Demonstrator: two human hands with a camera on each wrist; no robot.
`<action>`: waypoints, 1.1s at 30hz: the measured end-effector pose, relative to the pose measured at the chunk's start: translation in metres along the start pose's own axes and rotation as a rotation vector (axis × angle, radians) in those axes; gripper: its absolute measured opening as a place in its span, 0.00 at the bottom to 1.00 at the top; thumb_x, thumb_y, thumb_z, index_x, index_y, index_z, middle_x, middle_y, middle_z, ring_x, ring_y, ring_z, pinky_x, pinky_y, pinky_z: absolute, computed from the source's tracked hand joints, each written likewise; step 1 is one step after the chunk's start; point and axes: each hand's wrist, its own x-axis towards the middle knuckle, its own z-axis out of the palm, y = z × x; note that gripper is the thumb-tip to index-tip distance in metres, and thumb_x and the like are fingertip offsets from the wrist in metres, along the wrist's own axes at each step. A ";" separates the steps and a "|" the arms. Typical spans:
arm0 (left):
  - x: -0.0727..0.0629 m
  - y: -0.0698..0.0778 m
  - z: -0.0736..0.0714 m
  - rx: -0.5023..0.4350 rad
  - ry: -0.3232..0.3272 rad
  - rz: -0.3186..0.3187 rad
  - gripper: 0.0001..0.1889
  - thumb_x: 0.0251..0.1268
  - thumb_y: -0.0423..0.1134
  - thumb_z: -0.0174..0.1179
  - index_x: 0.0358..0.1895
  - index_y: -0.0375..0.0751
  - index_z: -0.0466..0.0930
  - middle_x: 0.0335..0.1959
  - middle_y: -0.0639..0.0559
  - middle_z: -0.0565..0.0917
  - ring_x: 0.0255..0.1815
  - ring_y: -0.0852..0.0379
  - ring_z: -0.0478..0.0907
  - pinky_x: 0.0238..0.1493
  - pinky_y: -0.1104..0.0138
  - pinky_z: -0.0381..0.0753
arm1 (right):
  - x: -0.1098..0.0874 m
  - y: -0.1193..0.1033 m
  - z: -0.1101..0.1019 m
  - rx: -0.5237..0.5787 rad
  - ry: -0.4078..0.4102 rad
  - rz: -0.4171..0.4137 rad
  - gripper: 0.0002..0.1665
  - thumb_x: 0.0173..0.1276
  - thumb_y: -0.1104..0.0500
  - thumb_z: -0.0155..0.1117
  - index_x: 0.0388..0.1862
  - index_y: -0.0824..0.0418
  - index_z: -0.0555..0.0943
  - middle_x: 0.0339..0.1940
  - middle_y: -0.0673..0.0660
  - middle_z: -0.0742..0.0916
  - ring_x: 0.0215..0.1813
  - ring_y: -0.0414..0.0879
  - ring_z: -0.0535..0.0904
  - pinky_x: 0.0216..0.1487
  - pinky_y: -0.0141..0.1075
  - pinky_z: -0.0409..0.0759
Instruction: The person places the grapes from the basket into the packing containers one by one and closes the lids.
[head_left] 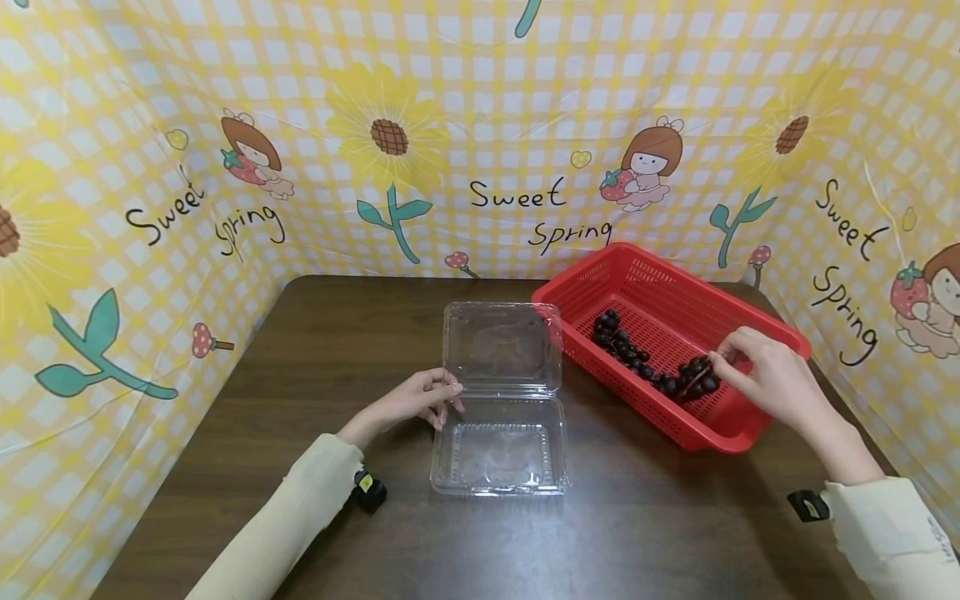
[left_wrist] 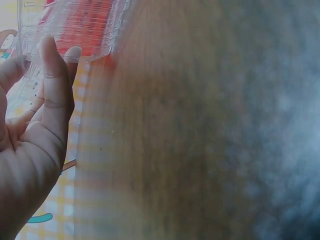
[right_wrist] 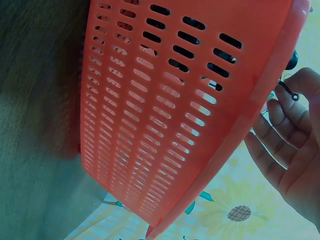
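Head view: observed a red basket (head_left: 720, 302) on the right of a dark wooden table (head_left: 360, 333), set aslant, with slotted walls and floor. Found inside it a string of dark grapes (head_left: 697, 383), lying along the near left wall from the far left end toward the middle. Recorded the right hand (head_left: 768, 375) reaching over the basket from the near right, with thumb and fingers closed on the right end of the grapes. Located a clear plastic container (head_left: 498, 454) left of the basket, with its hinged lid (head_left: 501, 346) laid back on the far side. Saw nothing inside but reflections. Noted the lid's right edge close against the basket's left end; could not tell whether touching. Found the left hand (head_left: 412, 402) at the container's left edge, near the hinge, with fingers loosely bent. Noted pale sleeves (head_left: 292, 500) on both arms and a yellow-checked cloth (head_left: 510, 150) behind and to both sides, printed with sunflowers and "Sweet Spring".

Left wrist view: noted the left hand at left, palm and several fingers visible, right beside the clear plastic. Saw red through the plastic. Could not tell whether pinching the edge or merely resting against it. Found the table surface blurred.

Right wrist view: saw the basket's slotted outer wall across the middle. Found the right hand beyond the rim, with thumb and forefinger pinching a thin dark stem (right_wrist: 288, 91). Noted a dark grape just beside the fingers, and more dark patches through the slots.
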 end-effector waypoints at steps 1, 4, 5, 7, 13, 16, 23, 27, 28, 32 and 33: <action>0.000 0.000 0.000 0.000 0.000 0.000 0.21 0.69 0.49 0.51 0.51 0.34 0.67 0.41 0.38 0.82 0.21 0.56 0.76 0.27 0.62 0.82 | 0.000 0.000 0.000 0.005 0.009 0.000 0.08 0.56 0.61 0.67 0.25 0.53 0.76 0.24 0.47 0.78 0.27 0.39 0.71 0.25 0.31 0.74; 0.000 0.001 0.000 -0.001 -0.001 0.001 0.21 0.69 0.50 0.51 0.51 0.34 0.67 0.41 0.38 0.82 0.21 0.56 0.76 0.27 0.62 0.82 | 0.001 -0.001 -0.001 0.015 0.038 -0.006 0.08 0.56 0.62 0.67 0.25 0.53 0.76 0.24 0.47 0.78 0.28 0.41 0.72 0.27 0.30 0.74; 0.000 0.000 0.000 -0.002 -0.002 0.002 0.21 0.69 0.50 0.51 0.51 0.34 0.67 0.41 0.38 0.82 0.21 0.56 0.76 0.27 0.62 0.82 | 0.001 -0.001 -0.001 0.018 0.048 -0.009 0.08 0.56 0.62 0.67 0.25 0.53 0.76 0.24 0.47 0.78 0.28 0.41 0.73 0.28 0.29 0.74; 0.000 0.000 -0.001 -0.003 -0.001 0.002 0.21 0.69 0.50 0.51 0.51 0.33 0.67 0.41 0.38 0.82 0.21 0.56 0.76 0.27 0.61 0.82 | 0.002 -0.002 -0.001 0.020 0.070 -0.007 0.07 0.56 0.63 0.66 0.25 0.54 0.76 0.25 0.47 0.78 0.29 0.40 0.73 0.30 0.25 0.72; -0.001 0.000 -0.002 -0.002 0.000 0.003 0.21 0.69 0.50 0.51 0.51 0.33 0.67 0.41 0.38 0.82 0.22 0.56 0.76 0.27 0.62 0.82 | 0.004 -0.006 -0.003 0.013 0.151 0.016 0.07 0.56 0.62 0.66 0.26 0.55 0.76 0.25 0.48 0.79 0.30 0.40 0.72 0.31 0.20 0.66; 0.000 0.000 -0.002 -0.001 -0.002 0.003 0.21 0.69 0.49 0.51 0.51 0.33 0.67 0.41 0.37 0.82 0.22 0.56 0.76 0.27 0.62 0.82 | 0.005 -0.008 -0.005 0.012 0.189 0.020 0.06 0.57 0.63 0.65 0.26 0.57 0.75 0.26 0.49 0.79 0.30 0.41 0.72 0.31 0.22 0.66; 0.000 0.000 -0.001 0.007 -0.001 0.002 0.21 0.69 0.50 0.51 0.51 0.34 0.67 0.41 0.38 0.82 0.22 0.56 0.76 0.27 0.62 0.82 | 0.011 -0.012 -0.007 0.039 0.261 0.030 0.05 0.60 0.64 0.62 0.28 0.61 0.75 0.28 0.53 0.77 0.30 0.37 0.68 0.32 0.19 0.65; 0.000 0.000 0.000 0.005 0.005 -0.003 0.20 0.69 0.49 0.51 0.50 0.34 0.67 0.41 0.38 0.83 0.22 0.56 0.76 0.27 0.63 0.82 | 0.013 -0.015 -0.007 0.053 0.289 0.030 0.05 0.61 0.64 0.62 0.29 0.63 0.74 0.28 0.53 0.77 0.30 0.37 0.68 0.32 0.18 0.65; 0.000 0.000 0.000 0.004 0.007 -0.004 0.20 0.69 0.49 0.51 0.50 0.34 0.67 0.41 0.38 0.83 0.22 0.56 0.76 0.27 0.63 0.82 | 0.014 -0.016 -0.007 0.057 0.292 0.028 0.05 0.61 0.64 0.62 0.29 0.63 0.74 0.28 0.54 0.77 0.30 0.38 0.69 0.33 0.17 0.64; 0.001 -0.001 -0.001 0.004 0.006 -0.004 0.21 0.69 0.50 0.51 0.51 0.34 0.67 0.41 0.38 0.82 0.22 0.56 0.76 0.27 0.62 0.82 | 0.015 -0.019 -0.009 0.074 0.291 0.027 0.05 0.61 0.65 0.62 0.29 0.63 0.75 0.28 0.53 0.77 0.31 0.38 0.70 0.34 0.17 0.66; 0.001 -0.001 -0.001 0.003 0.005 -0.003 0.21 0.69 0.50 0.51 0.51 0.34 0.67 0.41 0.38 0.82 0.22 0.56 0.76 0.27 0.61 0.82 | 0.016 -0.020 -0.009 0.077 0.291 0.027 0.05 0.61 0.65 0.62 0.29 0.63 0.75 0.28 0.53 0.77 0.31 0.36 0.69 0.34 0.17 0.66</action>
